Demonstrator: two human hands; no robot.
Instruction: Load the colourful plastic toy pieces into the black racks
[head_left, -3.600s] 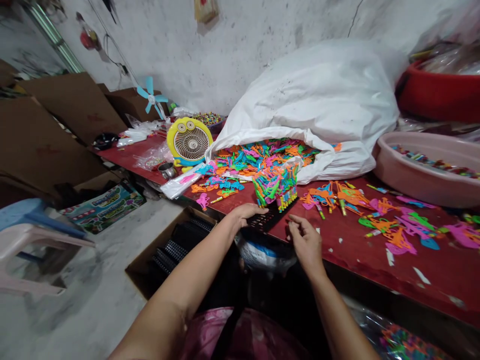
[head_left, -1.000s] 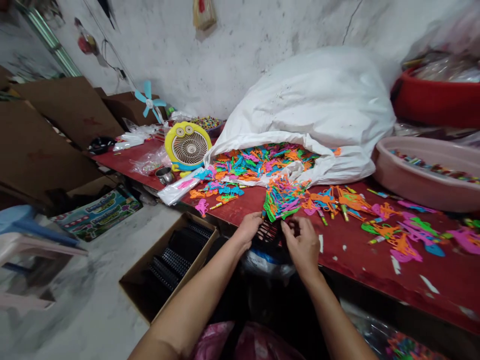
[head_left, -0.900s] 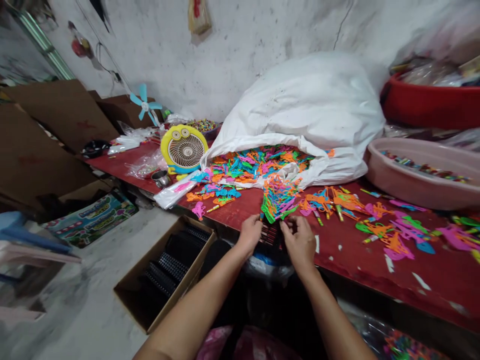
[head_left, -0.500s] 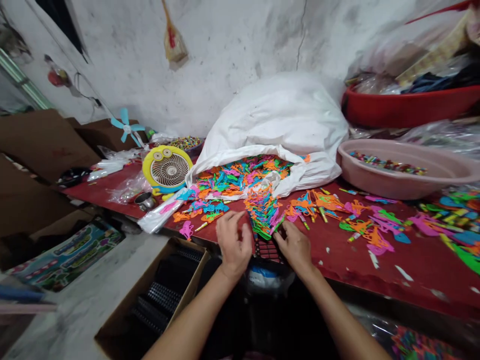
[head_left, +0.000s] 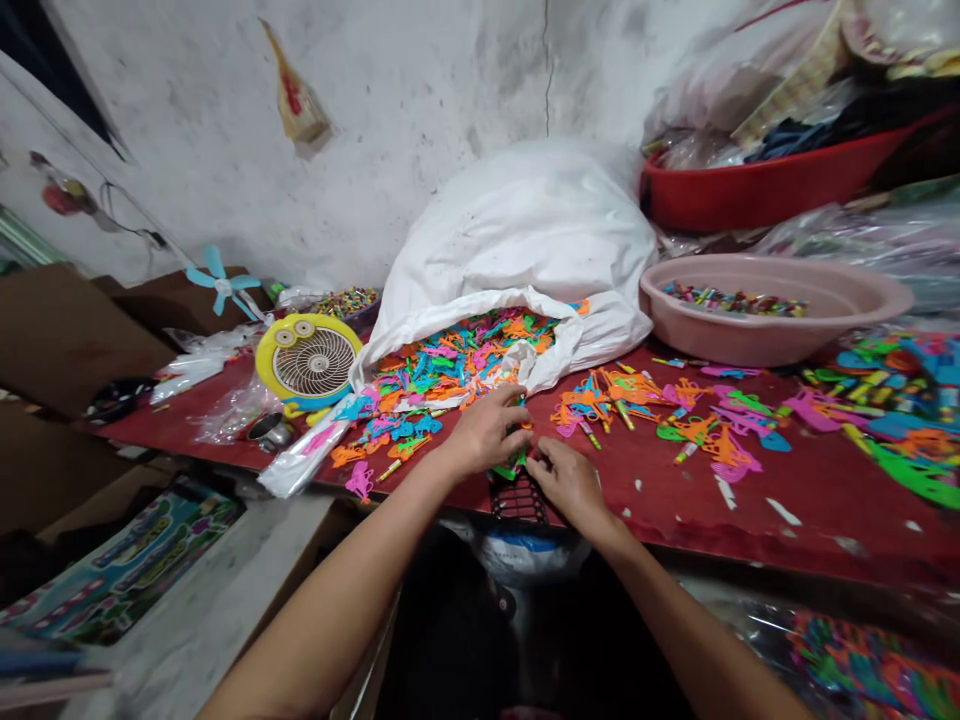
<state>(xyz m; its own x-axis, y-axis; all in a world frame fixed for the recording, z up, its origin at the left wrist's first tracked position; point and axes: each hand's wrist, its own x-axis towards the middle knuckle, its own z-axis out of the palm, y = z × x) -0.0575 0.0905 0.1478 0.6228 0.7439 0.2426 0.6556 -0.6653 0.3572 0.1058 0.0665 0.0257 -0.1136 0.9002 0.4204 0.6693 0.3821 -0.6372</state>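
My left hand (head_left: 491,432) reaches over a row of small coloured plastic pieces, its fingers bent and spaced apart, covering most of the row. Green plastic pieces (head_left: 514,464) show below its fingers, at the near end of the row. On the other side, my right hand (head_left: 568,482) has its fingers curled together with the tips at these green pieces; what lies between the tips is hidden. Both hands are above a black grid tray (head_left: 519,500) at the table's front edge. Behind them, a white sack (head_left: 517,220) lies with its mouth towards me, spilling coloured plastic pieces (head_left: 465,352).
Loose plastic pieces (head_left: 720,425) lie on the red table (head_left: 645,510) to the right. A pink basin (head_left: 757,335) stands behind them, beneath a red basin (head_left: 780,190). At left are a yellow fan (head_left: 316,360), a metal cup (head_left: 270,432) and plastic bags (head_left: 306,455).
My left hand has moved from the left side of the row forward and over it. My right hand stays close to the near end. The view has turned slightly right.
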